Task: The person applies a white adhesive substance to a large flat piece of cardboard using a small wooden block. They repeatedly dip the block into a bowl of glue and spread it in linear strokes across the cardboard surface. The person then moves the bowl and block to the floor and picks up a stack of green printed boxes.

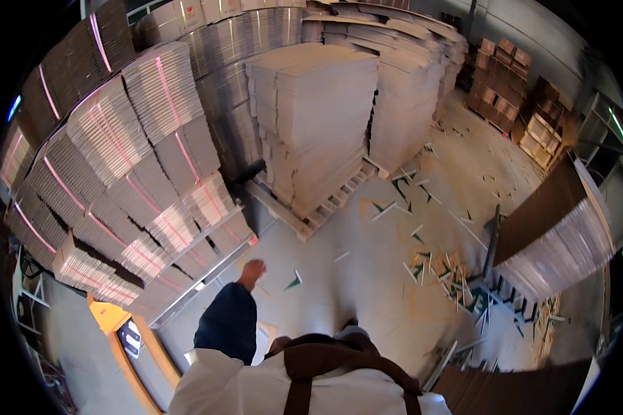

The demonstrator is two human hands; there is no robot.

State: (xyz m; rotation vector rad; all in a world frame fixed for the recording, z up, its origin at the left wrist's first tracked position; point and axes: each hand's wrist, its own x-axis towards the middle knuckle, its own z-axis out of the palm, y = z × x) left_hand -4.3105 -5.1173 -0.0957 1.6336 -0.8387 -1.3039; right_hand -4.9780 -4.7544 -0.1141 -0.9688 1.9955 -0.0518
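My left hand (252, 271) reaches forward from a dark sleeve, a bit blurred, with its fingers stretched out and nothing seen in them. It is nearest to the lower corner of a tall stack of strapped flat cardboard (169, 228), apart from it as far as I can tell. Close to my body a small skin-coloured patch (278, 344) looks like part of my right hand. My chest and brown straps (346, 360) hide most of it, so its fingers do not show. Beside it a white piece with a tan edge (264, 337) shows in part.
Ahead stands a pallet (325, 211) loaded with cardboard sheets (318, 111). Green and white offcuts (422, 270) litter the floor on the right, near a wrapped cardboard stack (557, 235). A yellow-orange frame (114, 321) is at lower left. Brown boxes (498, 83) stand far right.
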